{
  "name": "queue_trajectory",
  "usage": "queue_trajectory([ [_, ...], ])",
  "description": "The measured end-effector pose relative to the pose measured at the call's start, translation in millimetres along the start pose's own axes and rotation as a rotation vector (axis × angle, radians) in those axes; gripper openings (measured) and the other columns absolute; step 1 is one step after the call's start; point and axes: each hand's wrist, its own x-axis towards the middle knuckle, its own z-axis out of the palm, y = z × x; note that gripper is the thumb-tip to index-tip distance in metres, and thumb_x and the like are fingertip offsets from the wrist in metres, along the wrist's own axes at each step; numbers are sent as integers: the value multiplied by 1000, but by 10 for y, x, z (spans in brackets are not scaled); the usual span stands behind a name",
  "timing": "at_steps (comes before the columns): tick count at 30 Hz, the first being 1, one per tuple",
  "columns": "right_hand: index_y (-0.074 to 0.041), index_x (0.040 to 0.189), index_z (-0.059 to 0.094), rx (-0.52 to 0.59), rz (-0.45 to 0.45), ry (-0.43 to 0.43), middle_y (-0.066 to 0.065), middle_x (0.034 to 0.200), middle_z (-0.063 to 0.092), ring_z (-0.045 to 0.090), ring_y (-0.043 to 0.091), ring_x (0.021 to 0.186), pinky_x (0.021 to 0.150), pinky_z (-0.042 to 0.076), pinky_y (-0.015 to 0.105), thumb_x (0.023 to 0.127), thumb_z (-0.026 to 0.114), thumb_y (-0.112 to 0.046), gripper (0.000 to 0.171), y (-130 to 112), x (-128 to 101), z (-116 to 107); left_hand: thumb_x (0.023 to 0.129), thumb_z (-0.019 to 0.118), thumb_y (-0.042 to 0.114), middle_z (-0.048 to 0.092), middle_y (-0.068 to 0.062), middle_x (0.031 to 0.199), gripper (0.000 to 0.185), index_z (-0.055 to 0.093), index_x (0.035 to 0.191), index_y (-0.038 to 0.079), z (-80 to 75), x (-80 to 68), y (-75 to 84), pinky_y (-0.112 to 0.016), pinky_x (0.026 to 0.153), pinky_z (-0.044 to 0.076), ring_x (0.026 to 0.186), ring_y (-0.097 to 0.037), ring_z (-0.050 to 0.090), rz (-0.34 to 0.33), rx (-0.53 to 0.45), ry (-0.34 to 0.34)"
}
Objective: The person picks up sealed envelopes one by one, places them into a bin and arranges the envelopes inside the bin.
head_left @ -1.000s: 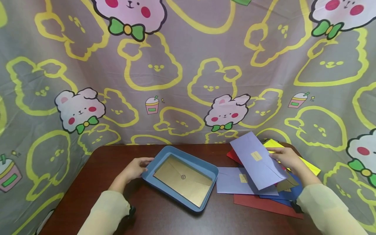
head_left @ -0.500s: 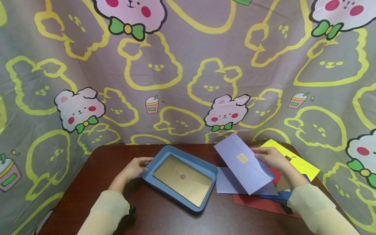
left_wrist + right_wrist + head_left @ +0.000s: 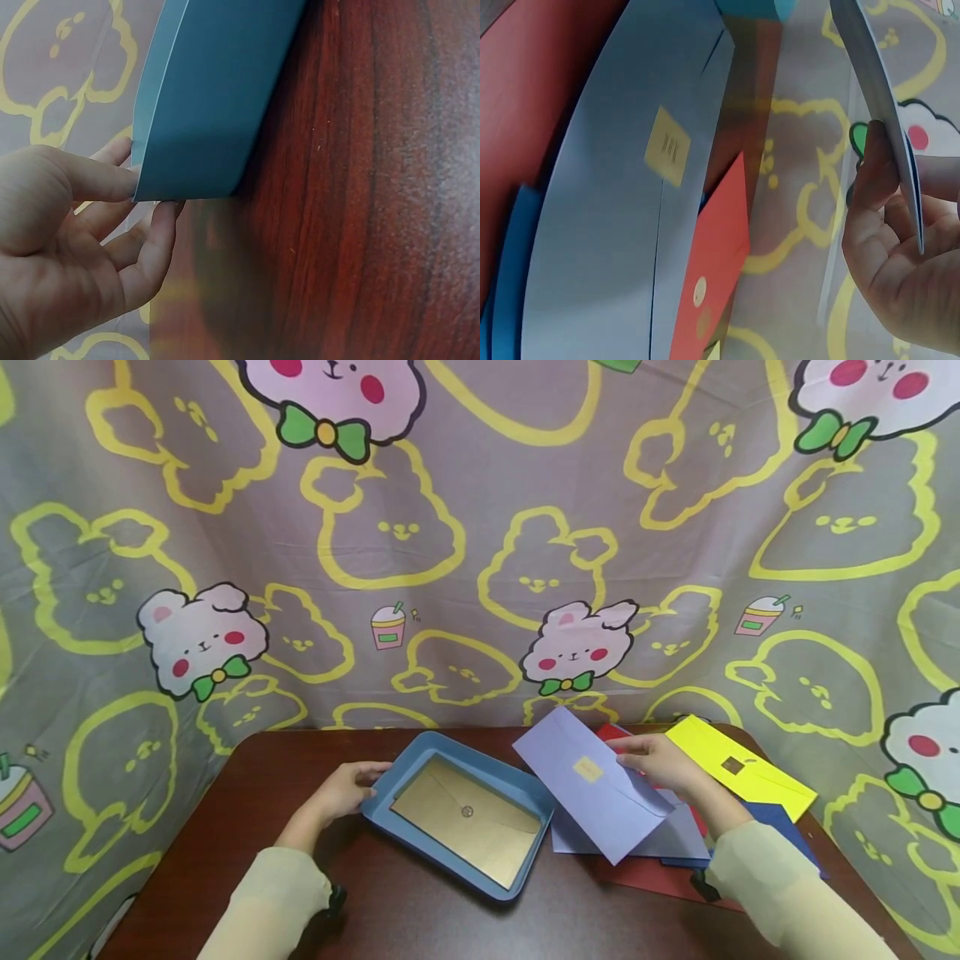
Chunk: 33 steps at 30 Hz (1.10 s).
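A blue tray (image 3: 542, 795) sits on the dark wooden table (image 3: 420, 918) with a gold envelope (image 3: 468, 818) lying flat inside. My left hand (image 3: 352, 787) pinches the tray's left corner; in the left wrist view the thumb and fingers of this hand (image 3: 90, 247) clamp the tray wall (image 3: 217, 97). My right hand (image 3: 660, 764) holds a lavender envelope (image 3: 592, 785) with a gold sticker, lifted and tilted, its left end above the tray's right rim. From the right wrist, that envelope (image 3: 877, 97) appears edge-on against the hand (image 3: 889, 255).
A loose pile lies right of the tray: a second lavender envelope (image 3: 678, 842) (image 3: 607, 247), a red one (image 3: 720, 247), a yellow one (image 3: 738, 768), a dark blue one (image 3: 780, 827) and a dark red one (image 3: 645, 872). A cartoon-print cloth (image 3: 480, 543) hangs behind the table.
My right hand has carried the lavender envelope leftward from over the pile to the tray's right rim, uncovering the yellow envelope. The left hand and tray have stayed put.
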Motion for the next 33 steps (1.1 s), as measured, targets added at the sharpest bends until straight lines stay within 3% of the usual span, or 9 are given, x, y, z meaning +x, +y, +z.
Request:
queue_trajectory([
  [4, 3, 137, 62, 9, -13, -10, 25, 128, 64, 56, 31, 106, 76, 49, 35, 100, 65, -10, 39, -35, 74, 88, 92, 56, -18, 64, -27, 127, 50, 60, 139, -2, -3, 0, 8, -48, 77, 59, 97, -29, 65, 1, 1, 5],
  [9, 2, 134, 65, 23, -23, -24, 18, 119, 67, 56, 27, 98, 74, 47, 34, 99, 66, -9, 37, -101, 169, 211, 93, 56, -18, 64, -26, 127, 50, 60, 139, -2, 0, 10, -2, -47, 77, 59, 97, -28, 65, -7, -5, 9],
  [12, 1, 133, 67, 37, -21, -29, 11, 107, 69, 56, 21, 82, 67, 45, 29, 99, 66, -9, 35, -174, 223, 293, 93, 56, -18, 64, -25, 126, 49, 61, 139, -1, 3, 11, -13, -46, 78, 58, 97, -27, 65, -21, -17, 17],
  [16, -1, 131, 69, 64, 2, -30, 4, 85, 67, 44, 16, 57, 53, 37, 25, 99, 65, -7, 32, -284, 292, 415, 93, 57, -17, 64, -24, 126, 49, 62, 139, -1, 8, 6, -32, -45, 78, 58, 97, -27, 64, -25, -24, 17],
  [20, -7, 130, 72, 100, 56, -32, 0, 73, 61, 37, 14, 47, 48, 33, 25, 99, 66, -10, 31, -377, 351, 550, 93, 56, -18, 65, -25, 126, 49, 61, 138, -2, 19, -11, -61, -46, 79, 59, 100, -29, 65, -22, -16, 12],
  [26, -5, 128, 72, 164, 25, -51, 6, 93, 72, 34, 14, 43, 46, 31, 25, 98, 66, -6, 31, -463, 439, 727, 93, 57, -17, 65, -24, 125, 49, 61, 139, -2, 26, -16, -88, -47, 79, 58, 100, -29, 65, -22, -12, 5],
  [29, -3, 127, 72, 193, 2, -58, 9, 103, 73, 43, 13, 51, 49, 34, 25, 98, 65, -3, 30, -492, 487, 804, 93, 56, -17, 64, -26, 126, 49, 59, 139, -3, 22, -16, -71, -46, 79, 59, 99, -29, 65, -12, -18, -4],
  [33, 1, 126, 71, 207, -35, -72, 12, 107, 73, 61, 15, 75, 64, 47, 28, 98, 63, -1, 29, -541, 546, 890, 93, 56, -18, 64, -26, 125, 48, 60, 138, -3, 15, -8, -46, -46, 78, 59, 97, -29, 66, -9, -35, 11],
])
